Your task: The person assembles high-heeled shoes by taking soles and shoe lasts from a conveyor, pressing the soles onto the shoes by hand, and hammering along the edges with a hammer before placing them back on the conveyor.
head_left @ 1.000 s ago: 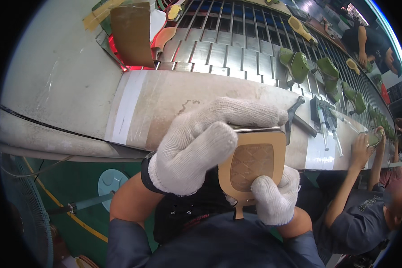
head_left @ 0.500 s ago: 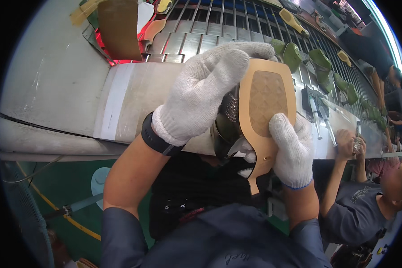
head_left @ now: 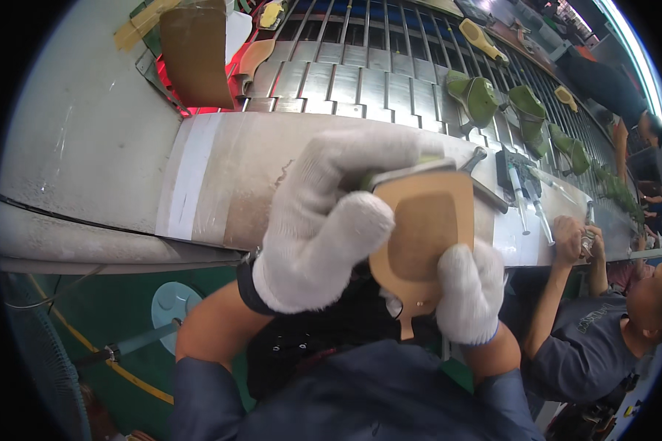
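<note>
- Running across the top of the view, the slatted metal conveyor (head_left: pixel 360 73) carries green shoe pieces (head_left: pixel 477 95) and tan soles (head_left: pixel 481 38); anything lifted far forward over the bench could knock into them.
- Below it, the pale workbench (head_left: pixel 221 184) has bare surface on the left, while the right side is crowded with hand tools (head_left: pixel 521 192) and a co-worker's hands (head_left: pixel 571 237) (little spare room there).
- The tan shoe sole (head_left: pixel 424 234) sits bottom-up on a shoe at the bench's near edge, over the person's lap; I judge it could slip off line if the pressure is uneven, or drop into the lap.
- The left hand (head_left: pixel 322 224), in a white glove, curls closed over the sole's front and side.
- The right hand (head_left: pixel 469 292), also gloved, is clenched around the narrow heel end.
</note>
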The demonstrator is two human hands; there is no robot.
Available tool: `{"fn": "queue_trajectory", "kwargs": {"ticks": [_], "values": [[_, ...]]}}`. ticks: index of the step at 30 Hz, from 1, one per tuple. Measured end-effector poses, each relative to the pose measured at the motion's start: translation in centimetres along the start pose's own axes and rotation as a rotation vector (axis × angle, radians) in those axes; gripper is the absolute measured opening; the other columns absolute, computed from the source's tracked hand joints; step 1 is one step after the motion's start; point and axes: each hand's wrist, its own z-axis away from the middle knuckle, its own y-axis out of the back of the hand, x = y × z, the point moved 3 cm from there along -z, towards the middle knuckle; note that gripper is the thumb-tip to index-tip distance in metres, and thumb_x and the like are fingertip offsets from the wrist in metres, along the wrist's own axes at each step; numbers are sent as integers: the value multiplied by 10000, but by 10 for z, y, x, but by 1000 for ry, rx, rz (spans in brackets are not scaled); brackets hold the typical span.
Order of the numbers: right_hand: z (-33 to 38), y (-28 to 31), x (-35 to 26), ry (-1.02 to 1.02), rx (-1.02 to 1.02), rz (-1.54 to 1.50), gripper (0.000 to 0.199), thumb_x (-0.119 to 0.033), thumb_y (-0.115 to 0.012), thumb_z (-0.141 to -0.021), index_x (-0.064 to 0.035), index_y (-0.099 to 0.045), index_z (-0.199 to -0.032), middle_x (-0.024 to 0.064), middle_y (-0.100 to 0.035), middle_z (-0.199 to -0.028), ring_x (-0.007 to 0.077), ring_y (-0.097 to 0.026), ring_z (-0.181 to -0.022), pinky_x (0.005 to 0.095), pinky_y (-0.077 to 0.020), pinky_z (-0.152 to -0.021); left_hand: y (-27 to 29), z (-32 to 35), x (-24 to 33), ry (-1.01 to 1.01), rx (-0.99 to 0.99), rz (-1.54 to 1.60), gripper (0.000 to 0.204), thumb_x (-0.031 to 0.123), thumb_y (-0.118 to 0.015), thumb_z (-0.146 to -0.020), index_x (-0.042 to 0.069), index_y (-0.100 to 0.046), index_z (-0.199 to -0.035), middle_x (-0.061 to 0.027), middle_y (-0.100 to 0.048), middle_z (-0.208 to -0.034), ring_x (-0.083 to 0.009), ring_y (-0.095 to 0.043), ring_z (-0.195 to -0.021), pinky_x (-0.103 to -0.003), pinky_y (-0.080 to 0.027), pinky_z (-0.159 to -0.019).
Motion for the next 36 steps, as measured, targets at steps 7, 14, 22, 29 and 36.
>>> {"fn": "queue_trajectory", "kwargs": {"ticks": [7,14,22,29,36], "values": [[11,-15,1,23,-136,295,283,-185,-592,-1095,5,-761,-972,102,-706,-700,201,-695,-619,350,-549,-599,3,35,44,299,178,-50,377,337,-614,-1133,-12,-543,-1257,-359,-704,-1315,-396,-765,-1165,-525,-658,-973],[13,-34,8,254,-138,386,128,-123,-756,-975,1,-758,-946,153,-661,-710,353,-674,-621,422,-526,-586,15,29,65,321,202,-156,285,175,-782,-1022,12,-568,-1117,-299,-774,-1157,-308,-793,-1044,-450,-656,-936],[-8,-48,1,404,-263,500,232,-197,-854,-910,2,-776,-1001,155,-697,-744,342,-710,-649,426,-552,-591,30,24,76,360,321,-279,151,82,-721,-1000,13,-586,-1000,-223,-776,-1012,-238,-768,-921,-449,-634,-966],[-26,-56,3,398,-220,511,169,-187,-838,-915,-32,-772,-908,130,-663,-667,333,-680,-579,422,-529,-551,53,33,70,189,333,-629,188,49,-733,-940,7,-611,-1078,-116,-732,-982,-192,-714,-902,-476,-601,-1045],[-28,-69,11,478,-193,525,207,-177,-829,-918,-72,-703,-793,109,-621,-629,320,-655,-549,429,-504,-527,51,37,75,21,133,-996,466,-3,-832,-785,3,-601,-1189,-100,-689,-1075,-161,-682,-980,-389,-581,-1015]]}}
